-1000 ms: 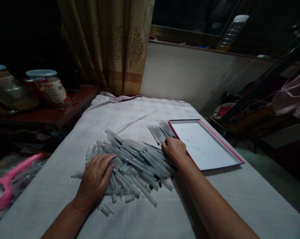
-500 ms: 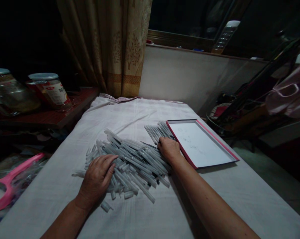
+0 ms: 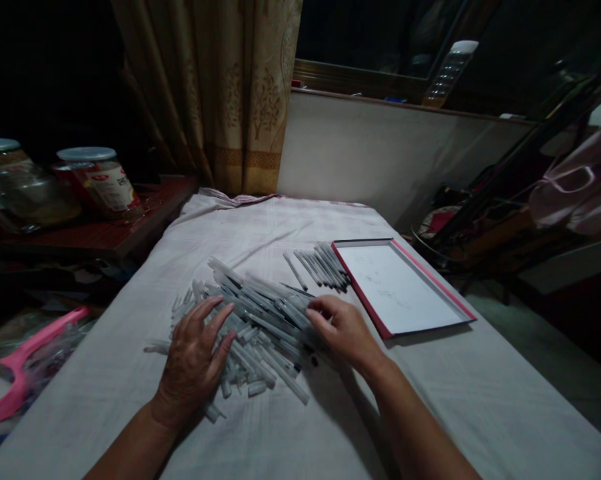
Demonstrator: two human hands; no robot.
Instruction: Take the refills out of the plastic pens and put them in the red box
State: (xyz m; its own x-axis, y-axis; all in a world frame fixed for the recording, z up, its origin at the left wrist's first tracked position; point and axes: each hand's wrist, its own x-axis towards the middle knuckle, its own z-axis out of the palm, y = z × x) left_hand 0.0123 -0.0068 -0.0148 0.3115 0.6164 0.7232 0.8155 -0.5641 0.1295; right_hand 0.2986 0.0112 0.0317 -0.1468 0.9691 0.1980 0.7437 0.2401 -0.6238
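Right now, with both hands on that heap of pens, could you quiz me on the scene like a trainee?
1. True or false: the left hand and the right hand both touch the pile of pens.
2. The red-rimmed tray lies on the person's: A left; B right; C lap.
3. Short answer: what stands on the dark shelf at the far left?
Key: 1 true; 2 B; 3 two lidded jars.
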